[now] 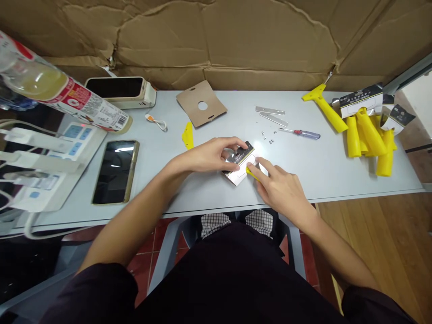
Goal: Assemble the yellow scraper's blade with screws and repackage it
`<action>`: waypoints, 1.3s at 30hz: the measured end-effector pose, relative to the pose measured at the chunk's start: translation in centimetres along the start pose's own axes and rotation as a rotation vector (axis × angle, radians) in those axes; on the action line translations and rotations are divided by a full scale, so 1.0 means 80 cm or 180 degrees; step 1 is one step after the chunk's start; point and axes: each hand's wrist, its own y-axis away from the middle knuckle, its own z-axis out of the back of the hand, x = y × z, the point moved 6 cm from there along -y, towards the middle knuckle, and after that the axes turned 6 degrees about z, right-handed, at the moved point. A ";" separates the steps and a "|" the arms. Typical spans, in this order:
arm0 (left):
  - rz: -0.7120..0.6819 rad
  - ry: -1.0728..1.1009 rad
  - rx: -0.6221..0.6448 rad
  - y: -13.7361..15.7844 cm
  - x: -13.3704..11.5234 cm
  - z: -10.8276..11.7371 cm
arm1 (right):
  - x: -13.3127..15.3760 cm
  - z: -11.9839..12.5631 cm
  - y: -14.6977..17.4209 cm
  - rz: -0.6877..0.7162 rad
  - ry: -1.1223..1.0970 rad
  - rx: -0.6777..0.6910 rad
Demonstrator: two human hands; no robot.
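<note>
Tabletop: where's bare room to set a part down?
Bare tabletop lies between the right hand and the yellow handles, on the screwdriver's near side. Another patch sits between the flat-lying phone and the yellow plate. Crowded: left end, with power strip and bottle; right end, heaped with handles; middle front, where the left hand holds the printed card.

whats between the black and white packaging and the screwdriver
In the head view, a few small metal pieces lie on the tabletop between the black and white packaging and the screwdriver.
</note>
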 end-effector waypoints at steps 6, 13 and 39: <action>-0.0047 -0.0626 -0.0440 0.003 0.000 -0.004 | -0.001 0.001 0.025 0.0083 0.0199 0.0199; 0.0149 -0.0814 -0.0962 0.009 -0.004 0.006 | -0.056 0.007 0.103 -0.0162 0.0257 0.0200; 0.0018 -0.0926 -0.1020 0.008 0.004 0.008 | -0.417 0.146 0.027 -0.2157 0.1706 -0.1134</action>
